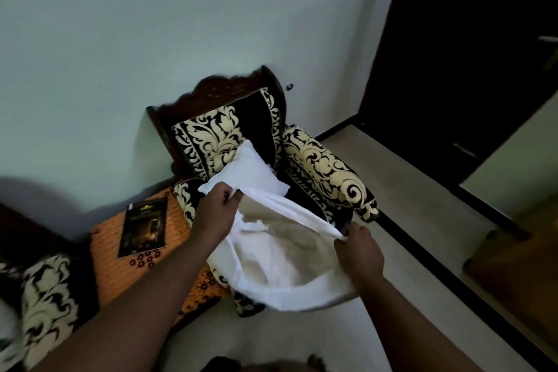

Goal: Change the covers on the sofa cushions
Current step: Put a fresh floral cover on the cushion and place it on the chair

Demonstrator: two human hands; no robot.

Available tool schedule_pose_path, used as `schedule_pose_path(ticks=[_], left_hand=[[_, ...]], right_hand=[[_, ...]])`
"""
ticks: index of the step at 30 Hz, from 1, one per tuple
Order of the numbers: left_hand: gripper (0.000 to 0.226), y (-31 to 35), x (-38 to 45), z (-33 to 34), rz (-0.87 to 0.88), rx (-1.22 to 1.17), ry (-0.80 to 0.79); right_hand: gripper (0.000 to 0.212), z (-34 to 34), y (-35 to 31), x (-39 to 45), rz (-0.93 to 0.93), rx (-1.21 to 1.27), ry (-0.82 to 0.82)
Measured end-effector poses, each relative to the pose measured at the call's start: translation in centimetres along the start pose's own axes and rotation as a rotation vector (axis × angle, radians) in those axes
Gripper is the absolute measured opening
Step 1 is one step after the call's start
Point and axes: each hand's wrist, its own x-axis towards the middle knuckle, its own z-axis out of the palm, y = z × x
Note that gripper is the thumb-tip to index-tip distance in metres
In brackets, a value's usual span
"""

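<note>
1. The left hand (216,208) pinches the upper rim of a white cushion cover (290,269), fingers curled tight on the cloth at about 10 o'clock of its opening.
2. The right hand (357,248) grips the opposite rim at about 3 o'clock, fingers closed round a bunched fold, so the cover's mouth is stretched wide between the two hands.
3. Inside the cover only creased cream lining shows; in the dim light I cannot tell whether anything lies deeper in it.
4. A bare white cushion (250,170) leans on the seat of the patterned armchair (320,166), at 12 o'clock from the cover and just beyond the left hand.
5. At 9 o'clock of the armchair stands a low table (105,244) under an orange cloth, bearing a dark booklet (144,225).
6. A second patterned armrest (45,296) sits at 8 o'clock; a dark door (459,54) is at 2 o'clock.
</note>
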Motion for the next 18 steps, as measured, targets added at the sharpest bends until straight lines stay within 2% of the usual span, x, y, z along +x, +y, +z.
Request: schedule_pose_path(ticks=[2,5,7,9,12,15,16,18], left_hand=[[0.037,-1.2,-0.5,-0.8,-0.051,0.1,0.043],[0.047,-3.0,-0.9,-1.6,-0.148,0.251,-0.004],[0.046,-3.8,-1.2,-1.9,-0.236,0.216,0.019],[0.037,-4.6,-1.6,-2.2,-0.307,0.102,0.135],[0.031,-6.8,-2.0,-2.2,-0.366,0.042,0.236],[0.04,-8.3,-1.9,-2.0,-0.591,-0.096,0.248],[0.042,-8.7,-1.5,-2.0,-0.616,-0.09,0.259],[0.045,-9.2,-0.6,-2.1,-0.549,0.073,0.19]], right_hand=[[0.019,-0.3,-0.2,1.5,-0.089,0.031,-0.026],[0.016,-0.2,-2.1,3.3,-0.235,0.171,-0.12],[0.02,0.0,-4.2,3.8,-0.227,0.364,-0.157],[0.019,0.5,-5.9,3.8,-0.208,0.471,-0.101],[0.021,1.1,-8.0,3.8,-0.243,0.31,-0.116],[0.02,1.2,-9.7,4.1,-0.337,0.14,-0.143],[0.02,1.1,-10.3,4.4,-0.351,0.137,-0.104],[0.023,0.8,-11.3,4.9,-0.354,0.089,-0.063]])
